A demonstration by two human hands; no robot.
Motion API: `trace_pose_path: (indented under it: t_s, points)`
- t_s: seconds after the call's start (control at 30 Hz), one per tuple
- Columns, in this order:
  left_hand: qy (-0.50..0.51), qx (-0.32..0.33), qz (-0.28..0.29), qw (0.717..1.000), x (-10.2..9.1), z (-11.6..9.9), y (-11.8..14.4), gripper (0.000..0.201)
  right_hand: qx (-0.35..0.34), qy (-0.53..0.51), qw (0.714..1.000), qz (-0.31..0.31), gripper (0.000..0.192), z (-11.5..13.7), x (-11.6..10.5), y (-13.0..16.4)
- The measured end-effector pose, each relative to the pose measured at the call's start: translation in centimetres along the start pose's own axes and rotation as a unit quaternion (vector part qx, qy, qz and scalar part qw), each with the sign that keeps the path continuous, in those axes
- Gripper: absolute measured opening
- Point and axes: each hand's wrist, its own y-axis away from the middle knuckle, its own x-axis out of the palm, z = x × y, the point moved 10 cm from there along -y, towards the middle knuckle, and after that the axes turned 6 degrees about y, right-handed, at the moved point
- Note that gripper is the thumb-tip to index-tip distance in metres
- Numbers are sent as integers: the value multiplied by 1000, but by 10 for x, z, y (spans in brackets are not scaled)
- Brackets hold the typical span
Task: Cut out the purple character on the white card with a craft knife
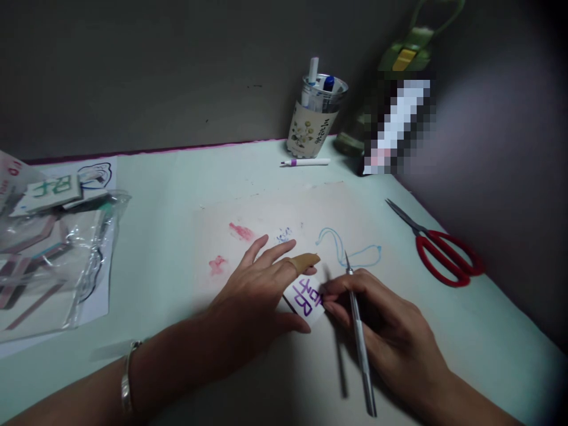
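Note:
A small white block (306, 300) with purple marker lettering lies on the paper sheet, between my two hands. My left hand (261, 287) is spread around it, fingers stretched out and thumb apart near its lower edge. A tan finger cot (305, 261) covers one of its fingers, above the block's upper edge. A slim silver craft knife (361, 349) is held in my right hand (386, 319), its blade pointing away from me. The right thumb and index fingertip meet at the block's right edge. Part of the block is hidden by my fingers.
Under my hands lies a paper sheet (394, 290) with red smudges and a blue outline. Red-handled scissors (448, 257) lie at right. A marker (310, 162), a cup of pens (313, 127) and a green bottle (355, 127) are behind. Plastic bags (53, 260) lie left.

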Motion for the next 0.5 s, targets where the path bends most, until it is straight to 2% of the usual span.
trace_pose_path:
  t_s: [0.13,0.33,0.4,0.5]
  points:
    - [-1,2,-4,1000,0,0,0,87,13,-8,1000,10,7,-1,1,0]
    - [1,4,-9,1000,0,-1,1,86,-7,-16,999,37,9,6,7,3]
    - [0,4,-7,1000,0,-1,1,85,20,-48,998,29,8,0,3,2]
    - [-1,-2,-3,1000,0,0,1,86,96,-93,991,-22,5,-19,-13,2]
